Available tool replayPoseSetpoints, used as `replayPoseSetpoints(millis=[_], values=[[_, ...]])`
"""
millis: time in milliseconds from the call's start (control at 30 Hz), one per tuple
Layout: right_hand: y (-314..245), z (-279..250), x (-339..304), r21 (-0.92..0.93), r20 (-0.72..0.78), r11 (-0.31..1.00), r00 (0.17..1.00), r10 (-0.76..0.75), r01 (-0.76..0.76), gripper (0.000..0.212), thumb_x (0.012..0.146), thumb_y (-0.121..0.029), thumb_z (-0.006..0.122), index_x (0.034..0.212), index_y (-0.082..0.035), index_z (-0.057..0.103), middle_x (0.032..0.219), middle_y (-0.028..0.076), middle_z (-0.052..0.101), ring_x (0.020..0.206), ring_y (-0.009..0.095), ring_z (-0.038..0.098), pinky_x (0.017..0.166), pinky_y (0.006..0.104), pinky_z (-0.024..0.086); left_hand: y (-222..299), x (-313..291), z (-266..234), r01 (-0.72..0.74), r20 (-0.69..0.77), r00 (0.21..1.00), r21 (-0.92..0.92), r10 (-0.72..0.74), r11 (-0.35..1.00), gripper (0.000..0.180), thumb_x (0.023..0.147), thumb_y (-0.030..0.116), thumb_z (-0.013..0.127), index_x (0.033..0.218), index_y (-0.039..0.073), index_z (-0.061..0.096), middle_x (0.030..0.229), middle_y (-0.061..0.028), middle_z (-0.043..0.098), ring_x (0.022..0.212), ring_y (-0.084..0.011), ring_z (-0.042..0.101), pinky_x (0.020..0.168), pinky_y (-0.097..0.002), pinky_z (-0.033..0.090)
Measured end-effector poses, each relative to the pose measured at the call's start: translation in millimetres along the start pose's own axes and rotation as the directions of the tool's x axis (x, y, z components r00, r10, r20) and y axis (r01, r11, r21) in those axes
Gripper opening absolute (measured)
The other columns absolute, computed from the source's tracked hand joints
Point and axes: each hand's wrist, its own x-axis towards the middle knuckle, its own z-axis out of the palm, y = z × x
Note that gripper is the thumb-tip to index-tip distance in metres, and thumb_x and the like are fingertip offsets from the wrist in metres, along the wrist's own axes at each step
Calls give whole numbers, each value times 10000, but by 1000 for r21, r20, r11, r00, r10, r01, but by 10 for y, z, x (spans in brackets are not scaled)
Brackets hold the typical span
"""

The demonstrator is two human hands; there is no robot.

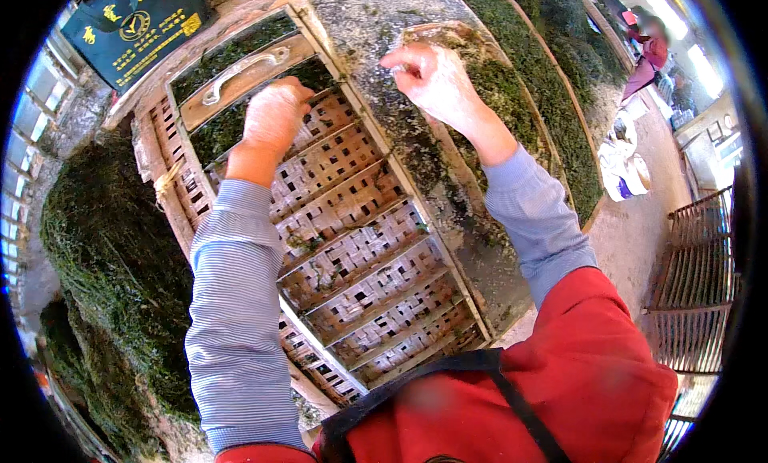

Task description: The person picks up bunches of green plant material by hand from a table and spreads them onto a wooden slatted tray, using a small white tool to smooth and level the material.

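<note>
A long wooden frame (460,275) with cross slats stands before me, with a woven bamboo bottom (352,263). Dark green leafy bits (232,51) fill its far part. A wooden board (194,112) with a pale curved handle (232,77) lies across them. Over the frame, just on my side of the board, my left hand (276,115) is closed with fingers curled down; whatever it grips is hidden. My right hand (436,77), curled into a pinch, hovers right of the frame near a patch of green bits (472,55). I cannot make out anything in its fingertips.
A big dark green heap (112,231) rises at the left. More green matter (552,87) covers the surface at the right. A dark teal bag (96,43) stands far left. Beyond are white sacks (620,163), a slatted rack (696,255) and another person (652,59).
</note>
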Motion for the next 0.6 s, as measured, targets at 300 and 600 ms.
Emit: replayPoseSetpoints(millis=[300, 600], values=[[-237, -157, -833, -358, 310, 928, 951, 15, 102, 319, 735, -95, 547, 1046, -27, 517, 1057, 174, 497, 752, 283, 612, 593, 357, 531, -149, 229, 32, 381, 28, 922, -253, -387, 889, 193, 655, 143, 699, 836, 79, 688, 796, -136, 659, 763, -246, 640, 712, -332, 498], [-248, 381, -973, -74, 216, 986, 968, -127, 146, 202, 759, -148, 614, 938, -78, 553, 983, 145, 462, 790, 286, 569, 623, 369, 501, -553, -460, -578, 382, -397, 801, -236, -447, 894, 225, 726, -3, 513, 873, 68, 667, 815, -137, 655, 755, -273, 639, 688, -336, 500]])
